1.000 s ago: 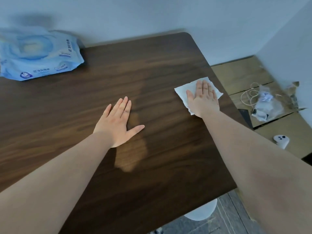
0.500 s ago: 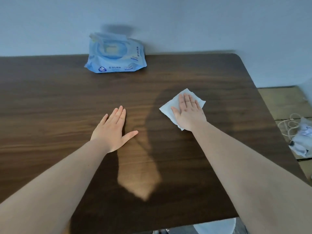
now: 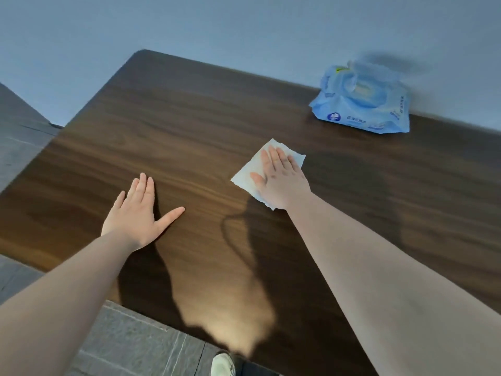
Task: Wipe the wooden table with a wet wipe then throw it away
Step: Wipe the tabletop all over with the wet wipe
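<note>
- Right now the right hand (image 3: 282,180) lies flat on the wipe (image 3: 250,173), just right of the frame's centre, fingers straight and side by side, palm pressing down rather than gripping.
- White and slightly crumpled, the wipe shows around the fingertips and past the thumb, lying flat on the table (image 3: 206,123).
- Left of centre, the left hand (image 3: 135,215) rests palm down on the bare wood, four fingers together, thumb spread out to the right, holding nothing.
- Both bare forearms reach in from the bottom corners of the frame.
- At the upper right, a blue pack (image 3: 362,104) sits at the table's far edge, against the wall (image 3: 244,28), well apart from the wipe.
- Dark brown with a visible grain, the table has a pale glare patch at the lower centre, between the arms' shadows.
- Grey floor (image 3: 130,346) shows at the lower left, and a light shoe tip (image 3: 222,364) pokes in at the bottom edge.
</note>
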`<state>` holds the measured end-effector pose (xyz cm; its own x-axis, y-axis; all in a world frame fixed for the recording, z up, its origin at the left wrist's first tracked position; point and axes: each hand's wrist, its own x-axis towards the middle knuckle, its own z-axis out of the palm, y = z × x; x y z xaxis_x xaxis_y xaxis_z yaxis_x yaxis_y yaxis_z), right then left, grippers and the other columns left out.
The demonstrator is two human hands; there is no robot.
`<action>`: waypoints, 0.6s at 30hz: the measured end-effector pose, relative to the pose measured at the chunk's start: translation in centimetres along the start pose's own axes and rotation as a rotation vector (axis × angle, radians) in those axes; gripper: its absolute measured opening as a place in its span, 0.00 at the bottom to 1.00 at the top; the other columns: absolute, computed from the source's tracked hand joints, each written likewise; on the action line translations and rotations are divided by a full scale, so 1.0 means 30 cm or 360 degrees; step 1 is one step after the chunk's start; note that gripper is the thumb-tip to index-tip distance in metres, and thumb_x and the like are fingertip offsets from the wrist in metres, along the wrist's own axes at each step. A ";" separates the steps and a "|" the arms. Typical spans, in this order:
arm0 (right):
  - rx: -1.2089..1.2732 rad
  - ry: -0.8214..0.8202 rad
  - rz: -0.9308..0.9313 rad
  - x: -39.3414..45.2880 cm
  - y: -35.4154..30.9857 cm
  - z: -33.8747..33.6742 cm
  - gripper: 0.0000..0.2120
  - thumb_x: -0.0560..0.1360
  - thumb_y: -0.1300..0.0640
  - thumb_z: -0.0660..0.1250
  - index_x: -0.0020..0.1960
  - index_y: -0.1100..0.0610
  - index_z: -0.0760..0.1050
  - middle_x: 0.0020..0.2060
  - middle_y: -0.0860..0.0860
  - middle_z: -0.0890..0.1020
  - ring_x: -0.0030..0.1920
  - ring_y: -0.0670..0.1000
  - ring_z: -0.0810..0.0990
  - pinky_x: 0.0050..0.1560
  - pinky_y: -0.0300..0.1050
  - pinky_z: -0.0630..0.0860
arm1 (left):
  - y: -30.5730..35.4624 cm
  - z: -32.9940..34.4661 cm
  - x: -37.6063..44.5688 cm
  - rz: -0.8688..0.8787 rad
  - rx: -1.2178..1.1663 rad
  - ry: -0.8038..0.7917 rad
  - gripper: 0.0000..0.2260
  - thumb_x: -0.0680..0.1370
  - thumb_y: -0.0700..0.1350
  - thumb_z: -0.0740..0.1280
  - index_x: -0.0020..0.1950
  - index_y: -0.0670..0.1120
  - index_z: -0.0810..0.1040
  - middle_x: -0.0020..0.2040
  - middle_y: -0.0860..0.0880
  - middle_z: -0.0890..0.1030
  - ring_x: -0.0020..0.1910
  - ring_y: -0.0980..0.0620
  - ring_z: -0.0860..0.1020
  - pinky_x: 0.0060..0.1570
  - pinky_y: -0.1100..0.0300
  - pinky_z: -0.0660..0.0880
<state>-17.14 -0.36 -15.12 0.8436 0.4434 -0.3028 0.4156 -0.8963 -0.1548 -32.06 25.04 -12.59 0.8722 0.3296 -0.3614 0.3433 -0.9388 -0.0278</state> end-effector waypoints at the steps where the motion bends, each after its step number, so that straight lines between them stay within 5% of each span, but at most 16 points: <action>1: -0.0010 -0.0008 -0.0032 0.021 -0.046 0.001 0.31 0.80 0.41 0.40 0.77 0.55 0.39 0.78 0.51 0.42 0.77 0.49 0.39 0.75 0.48 0.38 | -0.059 0.001 0.000 -0.0071 -0.0024 -0.0007 0.49 0.67 0.74 0.43 0.77 0.42 0.41 0.78 0.46 0.42 0.77 0.51 0.42 0.75 0.51 0.46; 6: -0.0056 0.0030 -0.0243 0.141 -0.327 0.021 0.31 0.80 0.41 0.41 0.77 0.56 0.40 0.78 0.52 0.43 0.77 0.50 0.40 0.75 0.49 0.38 | -0.228 0.036 -0.009 -0.0195 -0.0114 -0.0010 0.52 0.65 0.76 0.44 0.77 0.42 0.39 0.78 0.46 0.39 0.77 0.50 0.41 0.75 0.50 0.45; 18: -0.0139 -0.0003 -0.0596 0.362 -0.913 0.053 0.32 0.80 0.40 0.40 0.77 0.56 0.40 0.78 0.53 0.44 0.77 0.53 0.41 0.76 0.51 0.40 | -0.253 0.061 0.010 -0.0119 -0.0267 0.0101 0.54 0.59 0.78 0.33 0.77 0.47 0.36 0.78 0.49 0.38 0.76 0.51 0.37 0.75 0.49 0.39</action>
<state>-19.89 29.02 -15.67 0.6275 0.7400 -0.2424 0.7220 -0.6695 -0.1746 -35.04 32.10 -14.19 0.8605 0.4087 -0.3043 0.4568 -0.8833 0.1054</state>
